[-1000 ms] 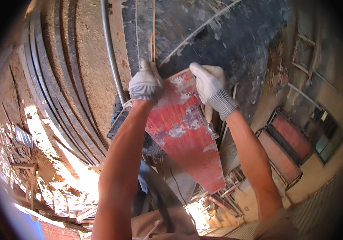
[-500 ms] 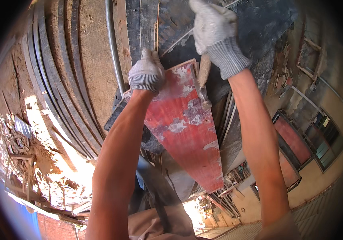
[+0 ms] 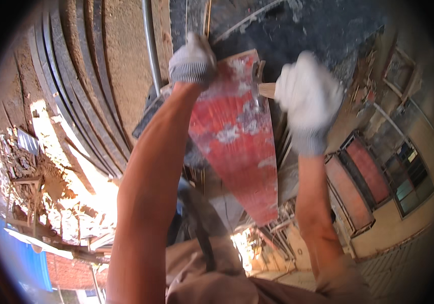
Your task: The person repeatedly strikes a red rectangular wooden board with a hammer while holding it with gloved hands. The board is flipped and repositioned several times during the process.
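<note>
My right hand (image 3: 309, 93), in a white knit glove with a grey cuff and smeared by motion, is wrapped round the wooden handle of a hammer (image 3: 266, 90). The hammer's head is at the right edge of a worn, red-painted board (image 3: 234, 152) with grey patches, and shows only in part. My left hand (image 3: 192, 58), gloved the same way, is closed at the board's upper left corner. Whatever its fingers hold is hidden. Beyond both hands lies a dark, stained panel (image 3: 313, 30).
A metal pipe (image 3: 150, 45) runs beside my left hand. Long dark curved strips (image 3: 89, 76) lie on the left over brown ground. Scrap wood and debris (image 3: 54, 202) are further left. Red-panelled frames (image 3: 351, 190) stand against a wall at the right.
My right hand has come down and to the right, and the hammer has swung from hanging along the board's edge to pointing left. My left hand stays at the board's corner.
</note>
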